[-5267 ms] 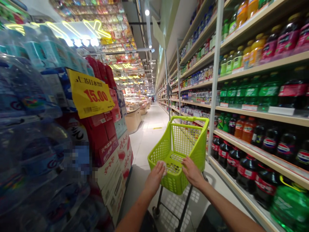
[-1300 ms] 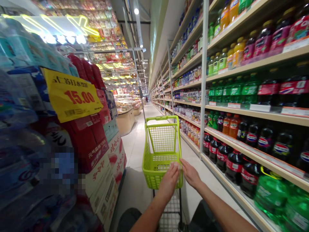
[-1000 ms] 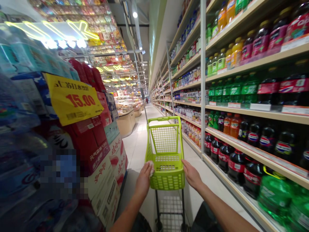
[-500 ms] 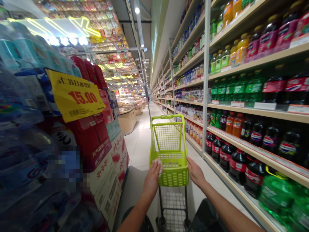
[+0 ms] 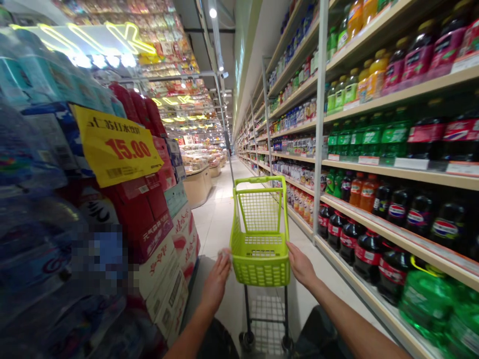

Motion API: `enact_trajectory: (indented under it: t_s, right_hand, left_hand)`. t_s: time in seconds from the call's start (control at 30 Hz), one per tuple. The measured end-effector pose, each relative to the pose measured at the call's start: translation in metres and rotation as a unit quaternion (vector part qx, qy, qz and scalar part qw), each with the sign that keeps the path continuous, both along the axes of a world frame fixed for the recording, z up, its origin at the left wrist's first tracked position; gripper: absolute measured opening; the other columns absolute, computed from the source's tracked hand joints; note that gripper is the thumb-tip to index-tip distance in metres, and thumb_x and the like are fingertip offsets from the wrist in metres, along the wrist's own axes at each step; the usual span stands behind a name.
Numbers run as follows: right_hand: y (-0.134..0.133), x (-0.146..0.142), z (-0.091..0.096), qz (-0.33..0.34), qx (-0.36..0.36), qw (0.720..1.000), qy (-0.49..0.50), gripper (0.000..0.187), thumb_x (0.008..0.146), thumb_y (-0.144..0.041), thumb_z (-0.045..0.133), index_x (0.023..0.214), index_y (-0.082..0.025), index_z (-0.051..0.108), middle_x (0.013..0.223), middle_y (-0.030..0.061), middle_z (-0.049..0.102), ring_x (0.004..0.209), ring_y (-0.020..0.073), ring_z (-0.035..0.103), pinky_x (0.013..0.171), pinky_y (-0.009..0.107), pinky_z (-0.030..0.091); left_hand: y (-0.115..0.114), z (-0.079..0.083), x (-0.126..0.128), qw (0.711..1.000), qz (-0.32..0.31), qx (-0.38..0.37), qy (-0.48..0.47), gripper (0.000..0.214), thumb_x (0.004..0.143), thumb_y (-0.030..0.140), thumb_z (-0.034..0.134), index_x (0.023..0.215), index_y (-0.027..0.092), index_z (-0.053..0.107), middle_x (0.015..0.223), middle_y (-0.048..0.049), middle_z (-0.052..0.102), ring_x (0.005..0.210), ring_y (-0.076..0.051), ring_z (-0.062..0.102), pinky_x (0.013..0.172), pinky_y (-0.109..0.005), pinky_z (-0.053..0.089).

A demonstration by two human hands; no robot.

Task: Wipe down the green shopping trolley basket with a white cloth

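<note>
In the head view, the left hand [image 5: 216,280] is partly closed, with a crumpled white tissue [image 5: 225,254] at its fingertips, close to the green shopping cart [image 5: 262,262]. The right hand [image 5: 300,263] is half open, its fingers at the cart's right rim; how firmly they grip cannot be told. The cart's basket sits between the hands. Left of the left hand stand stacked cartons [image 5: 138,212]; right of the right hand, shelves [image 5: 404,173] hold bottles [image 5: 372,133].

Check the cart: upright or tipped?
Upright: the basket opens upward, with wheels beneath it.
</note>
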State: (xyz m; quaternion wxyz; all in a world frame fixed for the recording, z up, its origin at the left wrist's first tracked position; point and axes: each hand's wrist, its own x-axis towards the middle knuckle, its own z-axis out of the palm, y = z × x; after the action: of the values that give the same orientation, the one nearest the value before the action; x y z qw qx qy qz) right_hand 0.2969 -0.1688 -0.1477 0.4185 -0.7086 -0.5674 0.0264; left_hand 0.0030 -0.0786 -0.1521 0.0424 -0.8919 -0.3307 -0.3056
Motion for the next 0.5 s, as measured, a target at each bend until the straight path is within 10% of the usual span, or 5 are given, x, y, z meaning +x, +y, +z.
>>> enact_trajectory:
  t_s: [0.13, 0.37, 0.5]
  right_hand:
    - [0.003, -0.003, -0.001, 0.002, 0.001, 1.000, -0.011, 0.044, 0.083, -0.025, 0.030, 0.122, -0.016, 0.047, 0.126, 0.0075, 0.049, 0.119, 0.0178, 0.041, 0.099, 0.035, 0.034]
    - [-0.001, 0.008, 0.000, 0.004, 0.000, 0.999, -0.035, 0.045, 0.083, -0.025, 0.029, 0.121, -0.012, 0.047, 0.126, 0.0105, 0.049, 0.118, 0.0189, 0.043, 0.098, 0.037, 0.036]
    - [-0.012, 0.012, -0.002, -0.011, 0.026, 0.999, -0.031, 0.043, 0.082, -0.026, 0.030, 0.118, -0.015, 0.050, 0.124, 0.0097, 0.051, 0.116, 0.0201, 0.044, 0.098, 0.040, 0.036]
  left_hand:
    - [-0.017, 0.000, 0.040, 0.995, 0.041, -0.061, -0.070, 0.044, 0.079, 0.002, 0.032, 0.113, 0.018, 0.053, 0.128, -0.0081, 0.047, 0.125, -0.019, 0.031, 0.102, -0.046, 0.032]
    - [-0.069, 0.020, 0.103, 0.964, -0.208, -0.135, -0.094, 0.037, 0.080, 0.010, 0.040, 0.113, 0.021, 0.054, 0.128, -0.0063, 0.047, 0.125, -0.018, 0.034, 0.104, -0.042, 0.029]
    - [-0.060, 0.041, 0.093, 0.876, -0.117, -0.329, -0.332, 0.039, 0.067, 0.005, 0.048, 0.101, 0.019, 0.061, 0.119, -0.0066, 0.056, 0.116, -0.022, 0.045, 0.104, -0.041, 0.029]
